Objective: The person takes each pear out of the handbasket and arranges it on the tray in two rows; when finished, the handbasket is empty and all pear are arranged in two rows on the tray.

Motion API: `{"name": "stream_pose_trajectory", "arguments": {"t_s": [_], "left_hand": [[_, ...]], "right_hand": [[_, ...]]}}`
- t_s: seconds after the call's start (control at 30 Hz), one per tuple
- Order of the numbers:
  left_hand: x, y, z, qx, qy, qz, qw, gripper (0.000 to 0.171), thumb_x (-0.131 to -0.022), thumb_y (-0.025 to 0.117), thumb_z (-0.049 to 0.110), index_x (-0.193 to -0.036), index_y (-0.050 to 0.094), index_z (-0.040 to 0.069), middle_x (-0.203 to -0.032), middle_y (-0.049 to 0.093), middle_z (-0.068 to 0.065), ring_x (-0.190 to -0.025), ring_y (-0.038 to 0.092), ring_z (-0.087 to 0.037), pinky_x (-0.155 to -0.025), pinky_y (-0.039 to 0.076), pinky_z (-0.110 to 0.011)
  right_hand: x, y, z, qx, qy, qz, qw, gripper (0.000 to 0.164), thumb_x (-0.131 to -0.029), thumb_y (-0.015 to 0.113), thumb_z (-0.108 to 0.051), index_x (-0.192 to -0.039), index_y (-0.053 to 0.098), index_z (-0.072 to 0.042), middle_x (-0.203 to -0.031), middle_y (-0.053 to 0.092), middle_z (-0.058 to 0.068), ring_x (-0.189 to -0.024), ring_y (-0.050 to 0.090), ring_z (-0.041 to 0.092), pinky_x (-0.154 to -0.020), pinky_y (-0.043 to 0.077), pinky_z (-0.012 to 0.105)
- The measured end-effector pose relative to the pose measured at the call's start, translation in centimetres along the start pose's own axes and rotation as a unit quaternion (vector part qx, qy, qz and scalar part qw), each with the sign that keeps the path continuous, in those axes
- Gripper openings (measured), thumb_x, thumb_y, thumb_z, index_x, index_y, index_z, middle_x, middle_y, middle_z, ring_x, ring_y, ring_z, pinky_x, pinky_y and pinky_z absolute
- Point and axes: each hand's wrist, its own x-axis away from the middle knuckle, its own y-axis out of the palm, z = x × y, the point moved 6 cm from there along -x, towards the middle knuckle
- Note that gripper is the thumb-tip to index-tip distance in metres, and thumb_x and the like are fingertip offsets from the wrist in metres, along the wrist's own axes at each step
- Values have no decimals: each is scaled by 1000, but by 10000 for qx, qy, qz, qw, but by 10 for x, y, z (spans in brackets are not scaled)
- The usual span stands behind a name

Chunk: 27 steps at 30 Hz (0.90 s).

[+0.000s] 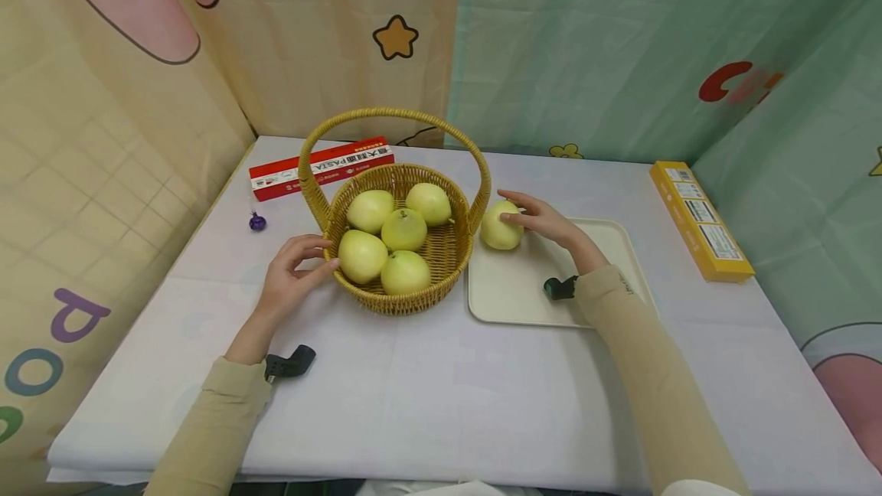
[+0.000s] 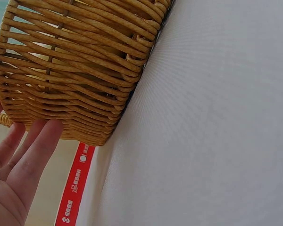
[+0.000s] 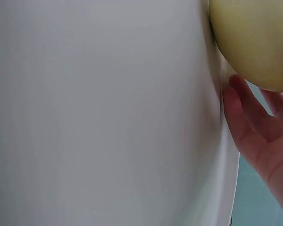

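Note:
A round wicker basket (image 1: 451, 255) with a tall handle holds several pale yellow-green pears (image 1: 405, 230). At its left side, my left hand (image 1: 292, 270) touches the rim with the thumb, and its fairly straight fingers (image 2: 40, 148) lie against the woven outer wall. My right hand (image 1: 547, 224) has its thumb and fingers around another pear (image 1: 498, 232) at the back left corner of a cream tray (image 1: 524, 301). In the right wrist view, the fingers bend in close under this pear (image 3: 257, 44); its far side is hidden.
Behind the basket lies a red and white pasta box (image 1: 279, 181). A small purple object (image 1: 257, 221) sits left of the basket. To the right of the tray is a yellow box (image 1: 703, 224). Patterned curtains (image 1: 586, 37) border the white-covered table (image 1: 427, 404).

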Motion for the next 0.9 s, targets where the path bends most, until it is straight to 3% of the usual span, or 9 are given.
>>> {"name": "stream_pose_trajectory", "arguments": {"t_s": [0.23,0.47,0.9], "left_hand": [[0,0,1,15,3,-3,10000,32,-85,65,-3,-115,57,-10,-122,48,-24,-98,54,-9,-74,49,-13],[0,0,0,-11,22,4,10000,32,-85,65,-3,-115,57,-10,-122,48,-23,-98,54,-9,-74,49,-13],[0,0,-2,-16,57,-2,10000,32,-85,65,-2,-115,57,-10,-122,48,-23,-98,54,-10,-74,50,-13]], "right_hand": [[-2,-2,6,-94,-102,103,9999,61,-93,59,-25,-147,33,-12,-144,38,16,-133,32,29,-109,22,50],[2,0,1,-127,-219,-30,9997,65,-90,62,-16,-147,30,-9,-144,35,24,-127,38,34,-103,30,49],[5,1,-3,170,-110,-23,9998,81,-81,72,-15,-148,27,-10,-148,29,22,-126,37,35,-100,34,50]]}}
